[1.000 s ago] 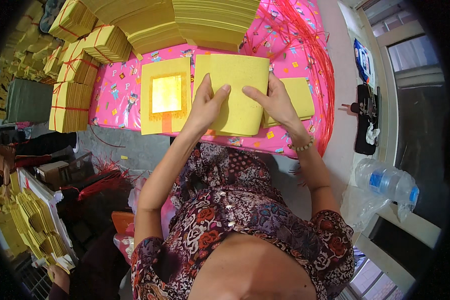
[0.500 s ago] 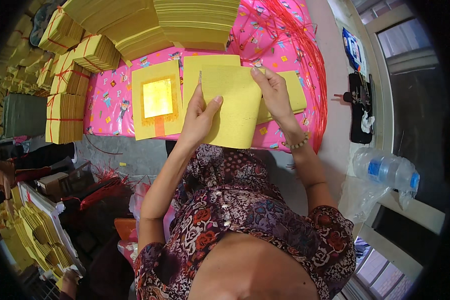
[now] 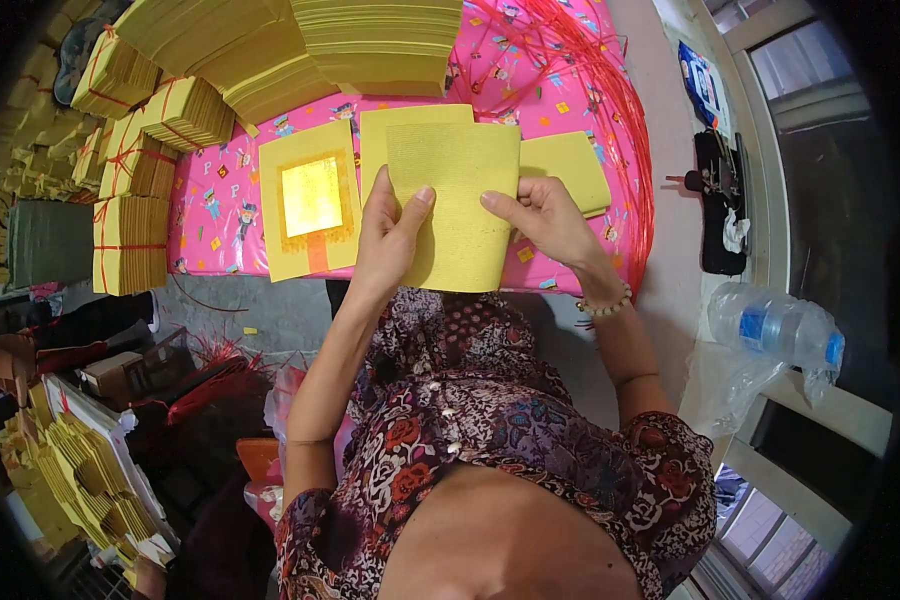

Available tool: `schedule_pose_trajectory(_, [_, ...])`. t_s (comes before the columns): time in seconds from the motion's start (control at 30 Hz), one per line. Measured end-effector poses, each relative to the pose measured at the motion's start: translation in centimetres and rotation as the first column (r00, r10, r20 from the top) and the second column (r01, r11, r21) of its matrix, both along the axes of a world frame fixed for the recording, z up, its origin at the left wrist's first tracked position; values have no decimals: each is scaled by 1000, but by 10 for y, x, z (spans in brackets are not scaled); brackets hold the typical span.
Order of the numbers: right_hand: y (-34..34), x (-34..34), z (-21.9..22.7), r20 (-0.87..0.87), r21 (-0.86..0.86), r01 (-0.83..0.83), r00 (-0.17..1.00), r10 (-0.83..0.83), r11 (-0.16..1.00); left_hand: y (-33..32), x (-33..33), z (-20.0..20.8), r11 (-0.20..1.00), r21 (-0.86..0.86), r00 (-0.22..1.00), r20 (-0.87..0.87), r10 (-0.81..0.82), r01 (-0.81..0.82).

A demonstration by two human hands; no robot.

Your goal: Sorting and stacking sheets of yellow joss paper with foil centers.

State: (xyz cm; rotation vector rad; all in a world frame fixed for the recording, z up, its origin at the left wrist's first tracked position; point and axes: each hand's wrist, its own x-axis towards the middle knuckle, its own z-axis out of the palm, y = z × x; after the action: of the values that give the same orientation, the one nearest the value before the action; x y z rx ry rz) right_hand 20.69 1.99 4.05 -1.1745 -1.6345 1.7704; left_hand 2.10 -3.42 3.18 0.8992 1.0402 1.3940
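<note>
Head-worn fisheye, facing down, near; left edge seems murky.

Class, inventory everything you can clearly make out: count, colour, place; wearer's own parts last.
Glossy cartoon-print tablecloth: one, pink, upper centre
Folded rectangular paper: one, yellow, held, centre
Foil-squared paper sheet: one, yellow and gold, tablecloth's left
Flat paper sheet: one visible, yellow, behind held paper
Plain rectangular paper: one visible, yellow, tablecloth's right
Tall paper stacks: several, yellow, tablecloth's far side
Red-tied paper bundles: several, yellow, left
Thin strips: many, red, tablecloth's right edge
Clear plastic bottle: one, blue-labelled, right
Left hand: one, bare, held paper's left
Right hand: one, bare, its right
</note>
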Motion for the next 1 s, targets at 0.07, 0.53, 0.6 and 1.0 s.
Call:
schedule_pose_trajectory(0.07, [-4,-1,9,12,-10,12,1000,-12,1000,-1,0,1,1000,-1,1000,-16,5,-5])
schedule_pose_trajectory(0.53, [-23,5,1,-115,-77,12,993,-21,997,-8,3,12,999,-15,999,6,38,-38])
schedule_pose_trajectory(0.6, [-24,8,-6,-69,-53,-35,997,31,998,-9,5,10,999,-27,999,2,47,-47])
schedule_pose_trajectory(1.0, [-26,11,1,-51,-87,-119,992,115,989,-4,3,9,991,-23,991,-20,132,-133])
